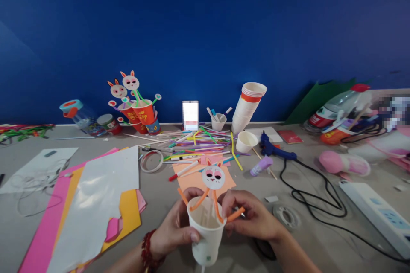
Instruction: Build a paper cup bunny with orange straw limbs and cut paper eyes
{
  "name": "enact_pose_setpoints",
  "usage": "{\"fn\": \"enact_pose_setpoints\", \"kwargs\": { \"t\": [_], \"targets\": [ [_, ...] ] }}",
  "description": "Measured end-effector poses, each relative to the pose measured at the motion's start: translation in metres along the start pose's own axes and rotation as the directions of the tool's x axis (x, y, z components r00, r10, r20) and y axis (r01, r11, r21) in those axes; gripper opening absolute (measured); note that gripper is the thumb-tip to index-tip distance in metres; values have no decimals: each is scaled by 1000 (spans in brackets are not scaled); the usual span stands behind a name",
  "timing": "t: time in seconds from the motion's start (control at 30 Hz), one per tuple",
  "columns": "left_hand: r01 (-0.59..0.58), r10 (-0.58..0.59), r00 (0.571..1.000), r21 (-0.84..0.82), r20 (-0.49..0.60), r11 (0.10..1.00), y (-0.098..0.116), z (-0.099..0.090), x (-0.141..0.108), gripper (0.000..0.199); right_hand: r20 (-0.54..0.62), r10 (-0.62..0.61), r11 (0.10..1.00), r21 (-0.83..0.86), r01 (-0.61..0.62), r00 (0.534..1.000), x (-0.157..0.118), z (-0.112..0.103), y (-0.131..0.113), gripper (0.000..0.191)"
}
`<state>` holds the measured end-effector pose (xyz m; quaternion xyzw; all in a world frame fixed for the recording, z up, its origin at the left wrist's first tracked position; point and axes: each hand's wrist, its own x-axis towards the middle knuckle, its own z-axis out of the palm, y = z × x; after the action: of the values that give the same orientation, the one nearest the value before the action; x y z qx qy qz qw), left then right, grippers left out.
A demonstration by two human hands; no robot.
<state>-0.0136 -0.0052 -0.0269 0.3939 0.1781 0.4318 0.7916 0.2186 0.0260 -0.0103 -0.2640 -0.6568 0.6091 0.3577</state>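
Upright in front of me is a white paper cup (207, 243), with my left hand (173, 228) wrapped round its left side, thumb on the front. A round paper rabbit face (213, 177) with pink ears stands above the cup on bent orange straws (200, 199). One straw end pokes out past the rim on the left, another on the right. My right hand (253, 215) is closed at the right rim, its fingers pinching the orange drinking straw (236, 214) that sticks out there. The far fingers of both hands are partly hidden behind the cup.
Coloured straws (205, 138) lie heaped behind the cup. To the right are a blue glue gun (277, 150) with a looping black cord, a glue stick (261, 166) and a power strip (378, 217). Coloured paper sheets (96, 192) lie left. Stacked cups (248, 106) stand behind.
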Motion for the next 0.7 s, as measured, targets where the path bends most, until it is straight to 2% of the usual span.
{"fn": "enact_pose_setpoints", "kwargs": {
  "t": [0.17, 0.33, 0.5, 0.63, 0.7],
  "targets": [
    [19, -19, 1000, -9, 7, 1000, 1, 1, 0, 64, 49, 13, 991, 134, -20, 999, 4, 2, -4, 20],
    [16, -15, 1000, -15, 12, 1000, 1, 0, 1, 62, 55, -56, 992, 117, 49, 997, 5, 2, -5, 22],
    [26, -26, 1000, -13, 16, 1000, -1, -2, 0, 64, 58, -38, 991, 132, 30, 998, 4, 3, -3, 28],
    [17, -14, 999, 64, -44, 998, 0, 1, 0, 69, 32, 20, 990, 139, -25, 999, 3, 3, -1, 27],
    [-62, 81, 990, 164, -115, 984, -1, 1, 1, 67, 0, 46, 990, 132, -45, 999, 3, 4, 0, 25]
  ]
}}
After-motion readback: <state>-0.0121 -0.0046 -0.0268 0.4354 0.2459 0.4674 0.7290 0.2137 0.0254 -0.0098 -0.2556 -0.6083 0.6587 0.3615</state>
